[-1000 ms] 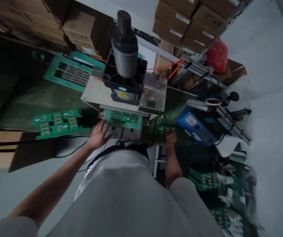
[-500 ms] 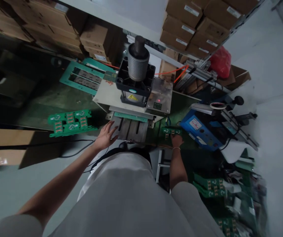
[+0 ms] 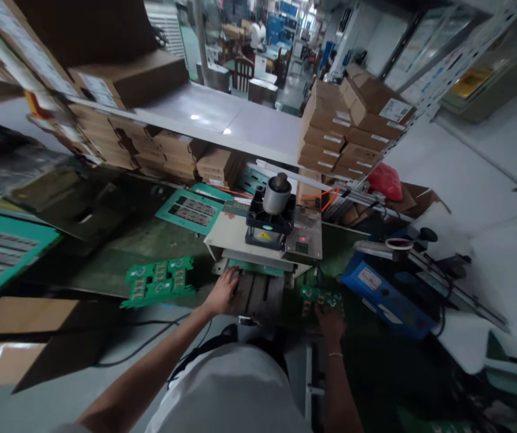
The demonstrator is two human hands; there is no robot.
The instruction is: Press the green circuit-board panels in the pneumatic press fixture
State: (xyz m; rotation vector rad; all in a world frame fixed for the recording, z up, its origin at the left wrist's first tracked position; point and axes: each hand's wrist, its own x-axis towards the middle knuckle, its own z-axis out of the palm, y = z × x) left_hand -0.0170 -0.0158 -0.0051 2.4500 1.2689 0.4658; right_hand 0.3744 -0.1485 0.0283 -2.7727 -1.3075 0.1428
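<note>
Biggest stuff first: we've got a green bench (image 3: 118, 246) running across the middle of the frame, with stacks of cartons (image 3: 348, 129) under a white shelf along the top. Dead centre sits the press (image 3: 270, 231), grey cylinder on top, a small red light lit on its plate. Right of it, in the lower right, there's a blue machine (image 3: 382, 294). A teal frame (image 3: 190, 210) lies flat behind the press, up and left of it.

Left of centre on the bench we see a green panel (image 3: 159, 281) of circuit boards, lying flat, long axis running left to right with the right end tipped slightly up-frame.

Our left hand (image 3: 222, 293) rests on the slotted bed (image 3: 258, 294) at the press's front, fingers spread flat, clamped on nothing. Our right hand (image 3: 330, 322) is just below the small board (image 3: 321, 299), which lies flat right of the bed, long side left-right. Fingertips touch its near edge; we can't tell if they actually pinch it, it's too dark and blurry there.
</note>
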